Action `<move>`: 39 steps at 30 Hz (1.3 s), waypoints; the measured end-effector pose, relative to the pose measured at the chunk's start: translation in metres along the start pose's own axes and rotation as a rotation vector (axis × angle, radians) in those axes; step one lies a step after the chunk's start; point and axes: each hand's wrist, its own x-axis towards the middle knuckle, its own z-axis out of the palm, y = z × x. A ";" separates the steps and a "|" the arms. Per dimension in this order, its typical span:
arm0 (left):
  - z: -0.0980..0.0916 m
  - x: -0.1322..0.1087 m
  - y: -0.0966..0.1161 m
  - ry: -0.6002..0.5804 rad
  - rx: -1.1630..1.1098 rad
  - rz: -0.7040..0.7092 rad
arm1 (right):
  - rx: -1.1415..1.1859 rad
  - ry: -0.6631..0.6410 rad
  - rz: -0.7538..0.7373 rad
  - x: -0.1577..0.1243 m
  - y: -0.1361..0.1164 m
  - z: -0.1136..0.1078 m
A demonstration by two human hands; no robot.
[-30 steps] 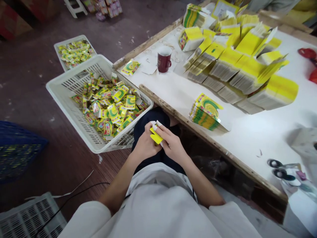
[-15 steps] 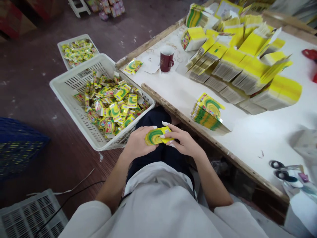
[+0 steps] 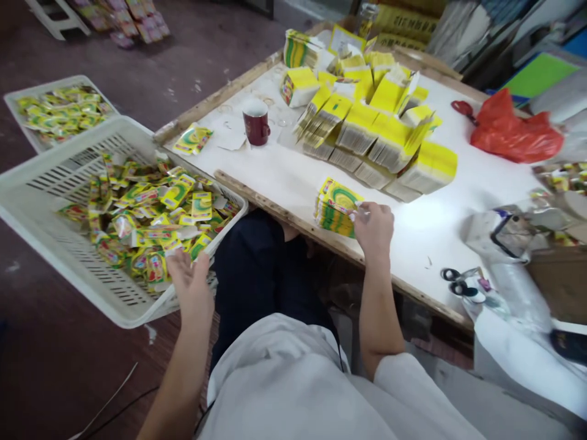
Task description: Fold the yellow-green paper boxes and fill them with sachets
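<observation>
My left hand is over the near right rim of a white plastic basket, its fingers apart and nothing in its grasp. Small yellow-and-green printed packets fill the basket in a loose heap. On the table, my right hand is closed in a pinch at the right end of a stack of yellow-and-green printed cards. Its fingertips grip the edge of the top card, and the hand covers that end of the stack.
Bundles of yellow-topped cards stand in rows on the white table. A maroon mug and a flat packet are farther left. Scissors lie at the right, below a red plastic bag. A smaller tray sits behind the basket.
My hands have parted from the yellow-and-green packet held between them. The left moved over the basket and released it; the right reached to the card stack. The view has swung right.
</observation>
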 end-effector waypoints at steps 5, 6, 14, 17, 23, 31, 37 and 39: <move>0.016 -0.018 -0.005 -0.062 -0.064 -0.049 | -0.035 -0.068 0.015 0.011 0.008 0.014; 0.019 -0.022 -0.004 -0.090 -0.062 -0.051 | -0.033 -0.069 0.017 0.011 0.006 0.014; 0.033 -0.040 -0.003 -0.444 -0.077 0.030 | 0.090 0.014 0.064 -0.019 -0.019 -0.002; 0.051 -0.048 0.001 -0.572 -0.131 0.050 | 0.206 -0.113 -0.040 -0.054 -0.040 -0.001; 0.074 -0.060 0.008 -0.482 -0.246 -0.051 | 0.629 -0.602 -0.266 -0.113 -0.080 0.018; 0.070 -0.053 0.007 -0.181 -0.417 -0.009 | 1.020 -0.839 -0.018 -0.130 -0.087 0.039; 0.085 -0.049 0.034 -0.140 -0.811 -0.245 | 0.910 -0.834 -0.124 -0.146 -0.095 0.035; 0.083 -0.050 0.033 -0.127 -0.781 -0.221 | 0.992 -0.897 -0.112 -0.143 -0.096 0.036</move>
